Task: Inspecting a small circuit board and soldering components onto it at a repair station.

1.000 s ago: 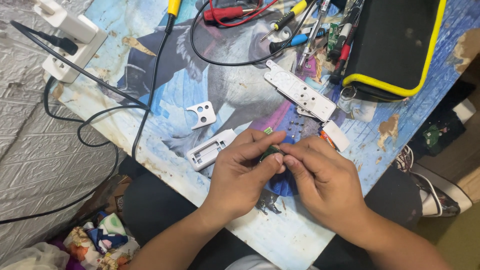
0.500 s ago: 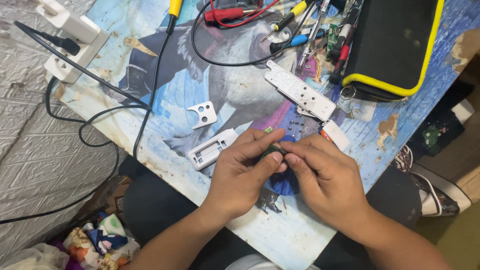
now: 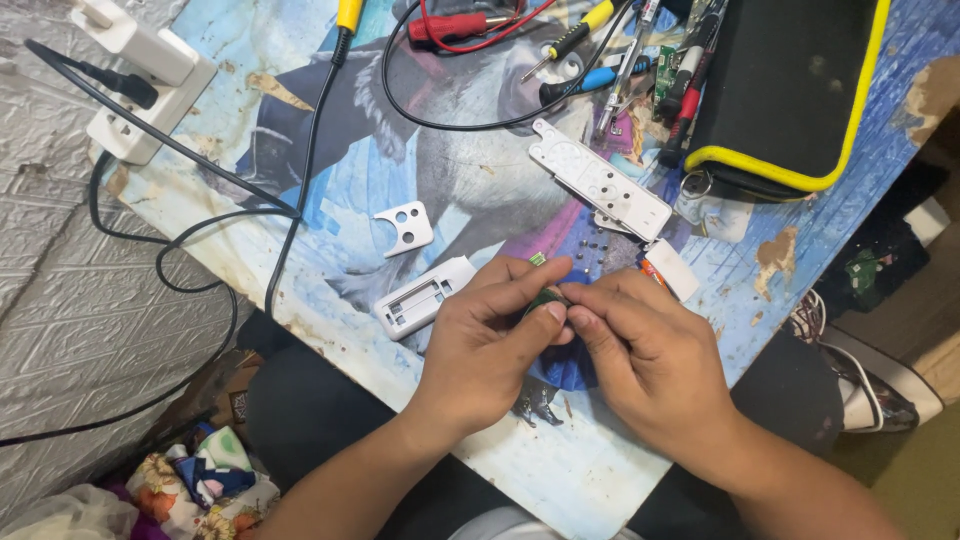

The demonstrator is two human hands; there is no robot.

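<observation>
My left hand (image 3: pixel 485 345) and my right hand (image 3: pixel 650 355) meet over the near edge of the table, fingertips pinched together on a small green circuit board (image 3: pixel 545 298) that is mostly hidden by my fingers. Just left of my left hand lies a white plastic casing piece (image 3: pixel 425 296) with a rectangular window. A small white bracket with two holes (image 3: pixel 405 227) lies further up. A long white plastic strip with holes (image 3: pixel 600 180) lies above my right hand.
A black pouch with yellow trim (image 3: pixel 790 90) sits at the top right. Screwdrivers and probes (image 3: pixel 580 35) lie at the top middle. A white power strip (image 3: pixel 150 85) with black cables (image 3: pixel 200 210) is at the left. The table edge runs diagonally below my hands.
My fingers have shifted slightly on the small green board; both hands stay in the same place. Nothing else on the table has moved.
</observation>
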